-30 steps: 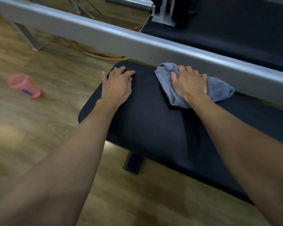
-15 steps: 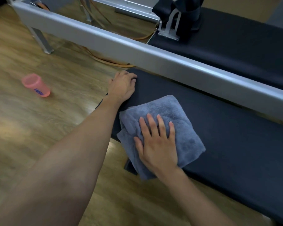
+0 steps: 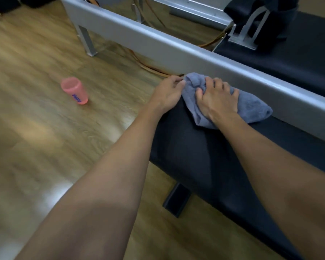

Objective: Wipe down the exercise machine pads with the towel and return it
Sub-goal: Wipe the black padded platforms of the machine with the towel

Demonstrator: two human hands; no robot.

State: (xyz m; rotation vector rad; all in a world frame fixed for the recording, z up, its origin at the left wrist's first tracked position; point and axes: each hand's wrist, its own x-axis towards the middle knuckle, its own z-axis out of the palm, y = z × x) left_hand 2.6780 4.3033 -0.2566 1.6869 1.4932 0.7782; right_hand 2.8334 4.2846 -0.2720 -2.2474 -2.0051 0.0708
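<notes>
The right hand (image 3: 217,102) pressed the grey towel (image 3: 251,109) beneath its spread fingers onto the black pad (image 3: 195,156). Beside them, the left hand (image 3: 167,94) had its fingers together and loosely bent, touching the towel's edge.

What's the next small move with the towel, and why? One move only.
Probably draw the towel back toward the near edge, with the right hand pressing on it. The towel sits bunched at the far corner of the pad, against the grey rail and beside the left hand. The pad surface nearer the person lies uncovered.
</notes>
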